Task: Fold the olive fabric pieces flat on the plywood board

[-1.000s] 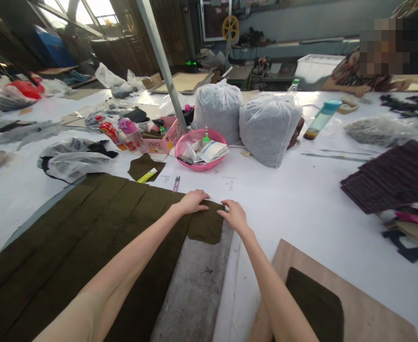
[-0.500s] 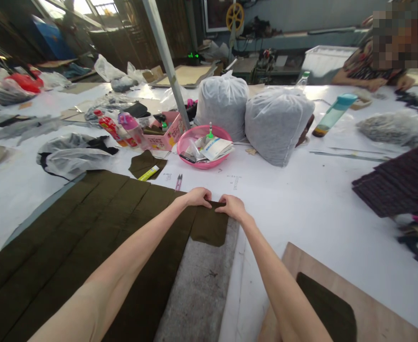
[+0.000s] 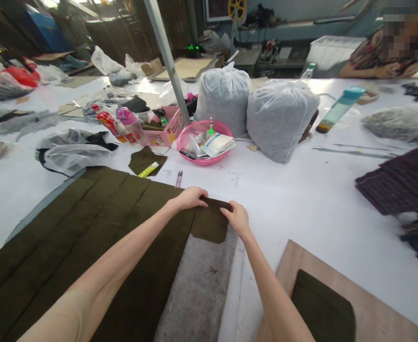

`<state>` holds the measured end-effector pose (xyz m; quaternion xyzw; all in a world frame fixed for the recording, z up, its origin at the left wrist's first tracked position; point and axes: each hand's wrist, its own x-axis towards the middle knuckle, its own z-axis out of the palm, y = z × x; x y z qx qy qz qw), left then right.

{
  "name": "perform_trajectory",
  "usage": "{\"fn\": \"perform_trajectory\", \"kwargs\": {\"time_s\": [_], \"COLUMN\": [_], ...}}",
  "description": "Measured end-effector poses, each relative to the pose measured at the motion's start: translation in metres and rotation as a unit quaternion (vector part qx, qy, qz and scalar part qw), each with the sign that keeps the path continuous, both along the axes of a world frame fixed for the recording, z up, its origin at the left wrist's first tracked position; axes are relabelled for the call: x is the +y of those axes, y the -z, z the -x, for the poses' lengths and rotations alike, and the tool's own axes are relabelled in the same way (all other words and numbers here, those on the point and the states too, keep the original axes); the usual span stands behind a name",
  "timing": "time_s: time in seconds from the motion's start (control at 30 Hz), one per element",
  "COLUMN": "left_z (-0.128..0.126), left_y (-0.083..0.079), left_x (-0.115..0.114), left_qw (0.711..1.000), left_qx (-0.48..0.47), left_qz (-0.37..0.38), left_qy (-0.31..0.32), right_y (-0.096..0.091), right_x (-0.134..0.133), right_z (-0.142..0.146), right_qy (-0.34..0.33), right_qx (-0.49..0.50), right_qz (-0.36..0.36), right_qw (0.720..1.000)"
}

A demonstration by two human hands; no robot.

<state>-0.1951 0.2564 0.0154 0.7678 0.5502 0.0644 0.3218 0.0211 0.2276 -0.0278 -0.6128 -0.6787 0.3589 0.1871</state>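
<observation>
A small dark olive fabric piece (image 3: pixel 210 225) lies at the far end of a grey padded strip (image 3: pixel 198 280). Its far edge is pinched at the left corner by my left hand (image 3: pixel 191 197) and at the right corner by my right hand (image 3: pixel 237 218). That edge looks folded over and slightly raised between the fingers. Left of it, long olive fabric strips (image 3: pixel 98 228) lie side by side under my left forearm. On a wooden board (image 3: pixel 376 313) at the lower right rests another olive piece (image 3: pixel 324 306) with cut corners.
Just beyond my hands lie pink thread snips (image 3: pixel 179 179) and a yellow tube (image 3: pixel 148 169) on an olive scrap. Farther back stand a pink basin (image 3: pixel 205 161), two stuffed white bags (image 3: pixel 223 97), a metal post (image 3: pixel 168 59) and a teal bottle (image 3: pixel 340 111). A person's forearms (image 3: pixel 376 71) rest at the far right.
My hands have moved apart along the fabric piece's far edge, the right one outward to its corner. The edge now shows as a raised fold. The view has shifted slightly.
</observation>
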Motion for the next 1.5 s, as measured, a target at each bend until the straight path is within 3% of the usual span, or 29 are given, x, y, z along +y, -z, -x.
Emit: {"fn": "perform_trajectory", "kwargs": {"time_s": [0.4, 0.53, 0.7, 0.83, 0.9, 0.97, 1.07, 1.2, 1.33, 1.5], "left_z": [0.004, 0.005, 0.004, 0.001, 0.0, 0.0, 0.002, 0.005, 0.004, 0.001], "left_y": [-0.008, -0.011, -0.016, -0.022, -0.022, -0.018, -0.005, 0.013, 0.018, 0.02], "left_x": [-0.018, -0.026, -0.039, -0.046, -0.046, -0.043, -0.037, -0.034, -0.036, -0.037], "left_qw": [0.999, 0.99, 0.943, 0.902, 0.896, 0.918, 0.966, 0.978, 0.98, 0.977], "left_qx": [-0.03, -0.133, -0.29, -0.368, -0.371, -0.322, -0.191, -0.125, -0.105, -0.09], "left_qz": [-0.024, 0.021, 0.118, 0.181, 0.192, 0.176, 0.091, 0.012, -0.018, -0.05], "left_qy": [-0.02, -0.049, -0.111, -0.138, -0.149, -0.148, -0.149, -0.165, -0.17, -0.185], "right_y": [-0.007, -0.006, -0.009, -0.022, -0.025, -0.022, -0.007, 0.006, 0.0, -0.003], "right_x": [-0.016, -0.026, -0.046, -0.058, -0.06, -0.06, -0.059, -0.06, -0.063, -0.063], "right_z": [-0.002, -0.001, 0.006, 0.011, 0.012, 0.012, 0.012, 0.014, 0.017, 0.018], "right_qy": [0.044, 0.044, 0.06, 0.109, 0.121, 0.124, 0.131, 0.15, 0.142, 0.146], "right_qx": [0.062, 0.153, 0.427, 0.49, 0.513, 0.497, 0.378, 0.23, 0.13, 0.114], "right_qz": [0.026, 0.02, 0.048, 0.11, 0.127, 0.125, 0.094, 0.049, -0.005, -0.024], "right_qw": [0.997, 0.987, 0.901, 0.858, 0.84, 0.85, 0.912, 0.96, 0.981, 0.982]}}
